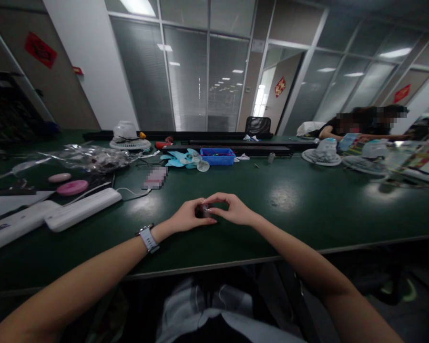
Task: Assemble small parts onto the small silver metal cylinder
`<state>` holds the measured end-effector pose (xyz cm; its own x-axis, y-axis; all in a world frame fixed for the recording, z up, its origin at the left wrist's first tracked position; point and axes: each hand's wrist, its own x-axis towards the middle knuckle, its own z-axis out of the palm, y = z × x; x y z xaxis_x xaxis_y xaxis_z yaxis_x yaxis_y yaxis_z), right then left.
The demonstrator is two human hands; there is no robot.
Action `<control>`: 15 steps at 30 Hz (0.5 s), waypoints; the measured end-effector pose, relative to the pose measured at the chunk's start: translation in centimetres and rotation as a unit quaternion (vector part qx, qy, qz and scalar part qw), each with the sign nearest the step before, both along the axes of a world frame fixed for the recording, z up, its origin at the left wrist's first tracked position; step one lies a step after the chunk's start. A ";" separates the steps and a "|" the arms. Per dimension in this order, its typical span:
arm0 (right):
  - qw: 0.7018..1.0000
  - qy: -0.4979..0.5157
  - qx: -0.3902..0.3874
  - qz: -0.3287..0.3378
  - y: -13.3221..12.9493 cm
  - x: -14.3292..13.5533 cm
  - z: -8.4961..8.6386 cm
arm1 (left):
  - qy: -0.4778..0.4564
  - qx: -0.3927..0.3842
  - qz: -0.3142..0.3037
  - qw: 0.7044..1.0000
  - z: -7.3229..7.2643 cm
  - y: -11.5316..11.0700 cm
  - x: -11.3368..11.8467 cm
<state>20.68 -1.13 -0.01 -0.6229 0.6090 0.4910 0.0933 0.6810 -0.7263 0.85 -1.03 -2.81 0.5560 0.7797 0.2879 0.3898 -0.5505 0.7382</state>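
Both my hands meet over the green table near its front edge. Between them is a small cylindrical object (206, 210), grey and partly dark, too covered by fingers to name. My left hand (190, 216), with a watch (148, 237) on its wrist, curls its fingers and thumb around the object's left side. From the right, my right hand (232, 208) pinches the object's top between thumb and fingers. Beyond the hands lie light-blue fan blades (182, 159) and a blue bin (218, 157) with small things in it.
White power strips (84, 209), a pink round item (72, 187), a phone-like device (155, 177) and clear plastic wrap (100, 158) lie left. Fan parts (123, 136) stand at the back left, more (325, 151) at the right. People (364, 121) lean over the table's far right.
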 end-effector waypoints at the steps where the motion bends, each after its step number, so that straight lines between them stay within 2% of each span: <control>1: 1.000 0.010 -0.013 0.003 0.0 0.1 0.0 | 0.004 -0.002 0.003 1.000 0.0 0.0 0.0; 5: 0.998 0.026 -0.058 0.001 0.1 0.3 0.1 | 0.012 -0.010 0.000 1.000 0.3 -0.1 -0.1; 8: 0.998 0.009 -0.061 -0.006 0.2 0.3 0.2 | 0.009 -0.019 0.004 1.000 0.3 -0.1 -0.1; 13: 0.995 0.014 -0.061 -0.073 0.4 0.7 0.5 | 0.005 -0.021 0.008 1.000 0.1 0.1 -0.1; 15: 0.995 0.026 -0.063 -0.078 0.4 0.6 0.4 | 0.002 -0.022 0.009 1.000 0.1 0.1 -0.1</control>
